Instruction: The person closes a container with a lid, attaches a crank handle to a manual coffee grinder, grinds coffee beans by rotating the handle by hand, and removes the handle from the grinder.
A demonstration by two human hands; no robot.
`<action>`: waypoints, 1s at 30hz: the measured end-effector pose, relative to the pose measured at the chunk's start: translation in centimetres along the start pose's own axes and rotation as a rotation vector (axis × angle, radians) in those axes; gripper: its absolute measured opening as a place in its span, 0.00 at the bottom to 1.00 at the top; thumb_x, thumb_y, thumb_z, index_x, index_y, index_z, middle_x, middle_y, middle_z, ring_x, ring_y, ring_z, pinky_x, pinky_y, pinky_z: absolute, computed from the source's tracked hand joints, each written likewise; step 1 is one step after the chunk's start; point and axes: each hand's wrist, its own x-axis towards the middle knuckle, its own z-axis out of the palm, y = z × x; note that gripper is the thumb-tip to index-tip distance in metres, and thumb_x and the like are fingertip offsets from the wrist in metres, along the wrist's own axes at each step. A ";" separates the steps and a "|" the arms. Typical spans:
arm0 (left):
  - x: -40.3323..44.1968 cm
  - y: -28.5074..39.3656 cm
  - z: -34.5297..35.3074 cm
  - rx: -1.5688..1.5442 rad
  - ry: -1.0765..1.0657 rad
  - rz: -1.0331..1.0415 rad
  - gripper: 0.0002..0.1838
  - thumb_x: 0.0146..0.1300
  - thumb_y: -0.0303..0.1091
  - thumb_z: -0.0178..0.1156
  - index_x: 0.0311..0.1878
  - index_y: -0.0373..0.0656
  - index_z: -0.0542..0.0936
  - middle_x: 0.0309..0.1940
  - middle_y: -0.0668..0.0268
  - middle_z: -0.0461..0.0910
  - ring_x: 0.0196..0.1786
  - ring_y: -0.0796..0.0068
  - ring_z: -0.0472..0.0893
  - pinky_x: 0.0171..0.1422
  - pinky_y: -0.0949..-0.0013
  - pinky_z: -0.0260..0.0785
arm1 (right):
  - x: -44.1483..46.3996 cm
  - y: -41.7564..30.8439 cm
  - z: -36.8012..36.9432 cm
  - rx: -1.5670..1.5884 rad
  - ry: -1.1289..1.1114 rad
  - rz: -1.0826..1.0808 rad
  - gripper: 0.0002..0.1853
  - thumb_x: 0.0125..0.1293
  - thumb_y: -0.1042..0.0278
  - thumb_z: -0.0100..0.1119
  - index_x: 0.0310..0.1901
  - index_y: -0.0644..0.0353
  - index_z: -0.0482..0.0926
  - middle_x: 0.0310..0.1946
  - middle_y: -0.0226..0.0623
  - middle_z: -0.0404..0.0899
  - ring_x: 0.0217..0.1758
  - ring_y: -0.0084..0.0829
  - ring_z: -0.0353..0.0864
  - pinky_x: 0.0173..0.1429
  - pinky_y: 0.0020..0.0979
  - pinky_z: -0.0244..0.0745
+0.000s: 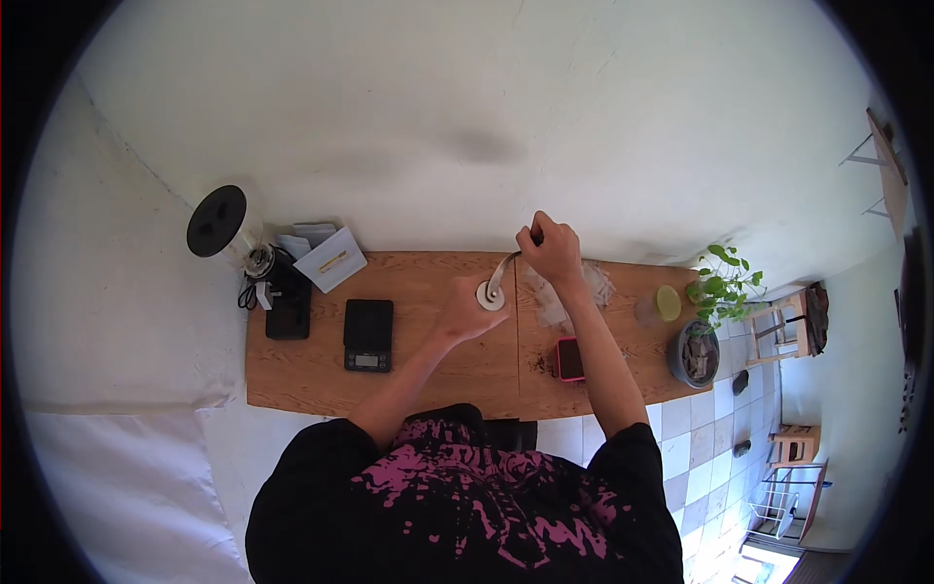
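Observation:
A hand grinder with a round silver top is held over the wooden table, near the seam between its two boards. My left hand is wrapped round the grinder's body, most of which the hand hides. A curved metal crank runs from the top up to the right, and my right hand is closed on its dark knob. Below and right of my hands, a red-rimmed container with dark contents sits beside scattered dark bits. Left of my left hand lies a black digital scale.
An electric grinder and white packets stand at the table's left. Clear plastic bags, a yellow-lidded jar, a grey bucket and a leafy plant are at the right. A wall rises behind the table.

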 end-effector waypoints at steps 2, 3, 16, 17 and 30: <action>-0.1 -0.4 0.3 0.019 0.125 0.137 0.09 0.59 0.31 0.75 0.33 0.40 0.83 0.21 0.69 0.82 0.25 0.79 0.81 0.33 0.68 0.74 | -0.3 -0.2 -0.5 0.021 0.008 -0.013 0.13 0.63 0.65 0.66 0.26 0.59 0.73 0.15 0.43 0.77 0.20 0.53 0.81 0.27 0.47 0.76; -0.1 -0.3 0.3 0.019 0.120 0.136 0.09 0.59 0.31 0.75 0.33 0.40 0.83 0.21 0.69 0.82 0.25 0.79 0.81 0.33 0.68 0.74 | -0.3 -0.3 -0.8 0.020 0.009 -0.009 0.13 0.63 0.65 0.66 0.26 0.59 0.73 0.15 0.43 0.77 0.20 0.53 0.81 0.27 0.47 0.76; 3.8 -3.6 -1.6 -0.064 0.339 0.064 0.13 0.55 0.32 0.77 0.38 0.37 0.84 0.26 0.66 0.85 0.29 0.78 0.82 0.36 0.68 0.76 | -5.8 -6.9 -1.9 0.315 -0.217 -0.234 0.09 0.62 0.68 0.69 0.30 0.57 0.78 0.19 0.42 0.79 0.22 0.51 0.83 0.30 0.47 0.77; 3.6 -3.5 -1.3 -0.060 0.356 0.052 0.13 0.56 0.32 0.78 0.38 0.38 0.84 0.26 0.66 0.86 0.29 0.77 0.83 0.37 0.67 0.77 | -6.1 -8.4 -1.1 0.295 -0.210 -0.310 0.10 0.62 0.68 0.70 0.30 0.58 0.77 0.19 0.43 0.80 0.21 0.49 0.82 0.30 0.45 0.77; -0.9 -0.4 2.8 0.007 0.297 0.260 0.11 0.60 0.31 0.77 0.38 0.37 0.84 0.25 0.66 0.85 0.28 0.74 0.85 0.35 0.67 0.78 | 1.9 -4.2 1.2 0.058 -0.008 0.008 0.12 0.67 0.62 0.68 0.34 0.60 0.77 0.20 0.46 0.81 0.27 0.56 0.84 0.34 0.50 0.79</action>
